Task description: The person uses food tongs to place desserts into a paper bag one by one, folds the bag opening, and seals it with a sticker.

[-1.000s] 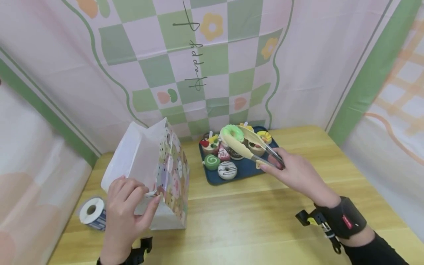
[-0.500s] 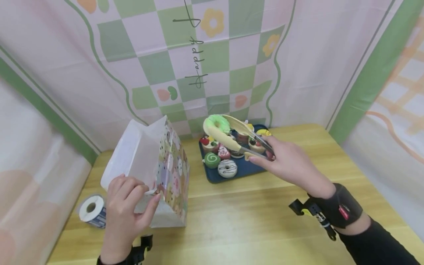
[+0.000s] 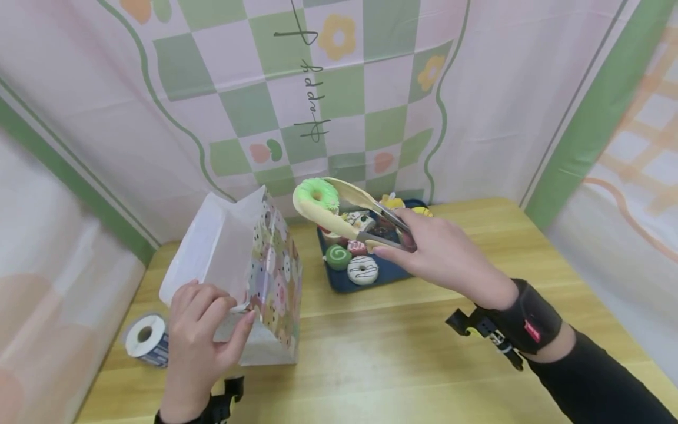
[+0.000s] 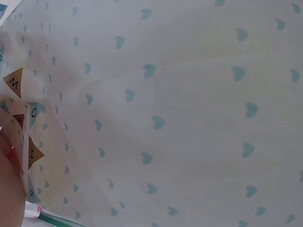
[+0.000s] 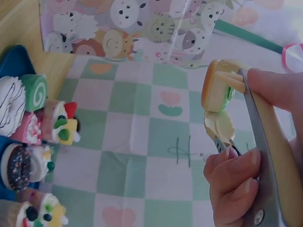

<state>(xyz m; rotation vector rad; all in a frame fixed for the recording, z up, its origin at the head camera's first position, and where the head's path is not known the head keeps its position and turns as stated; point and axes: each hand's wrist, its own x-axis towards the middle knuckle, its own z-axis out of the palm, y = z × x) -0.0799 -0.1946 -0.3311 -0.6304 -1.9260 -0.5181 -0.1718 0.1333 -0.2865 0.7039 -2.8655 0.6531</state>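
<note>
My right hand [image 3: 439, 247] grips a pair of metal tongs [image 3: 389, 217] with cream-coloured tips. Between those tips sits a green-iced donut [image 3: 316, 193], raised above the tray's left rear corner; the right wrist view shows its tan side [image 5: 214, 87] pinched there. My left hand [image 3: 203, 335] pinches the near rim of a paper bag [image 3: 278, 282], thumb outside and fingers over the edge. The bag stands upright with its mouth open, white inside and printed with cartoon animals outside. Its bottom inside is hidden. In the left wrist view, only part of the hand [image 4: 10, 184] shows at the edge.
A dark blue tray [image 3: 344, 284] holds several toy sweets, among them a white striped donut [image 3: 363, 270] and a green swirl roll [image 3: 338, 257]. A roll of labels [image 3: 148, 338] stands left of the bag. A patterned curtain [image 3: 344, 94] hangs behind the wooden table [image 3: 371, 365].
The right hand has carried the tongs and green donut leftward from over the tray's middle toward the bag. My left hand stays on the bag's rim.
</note>
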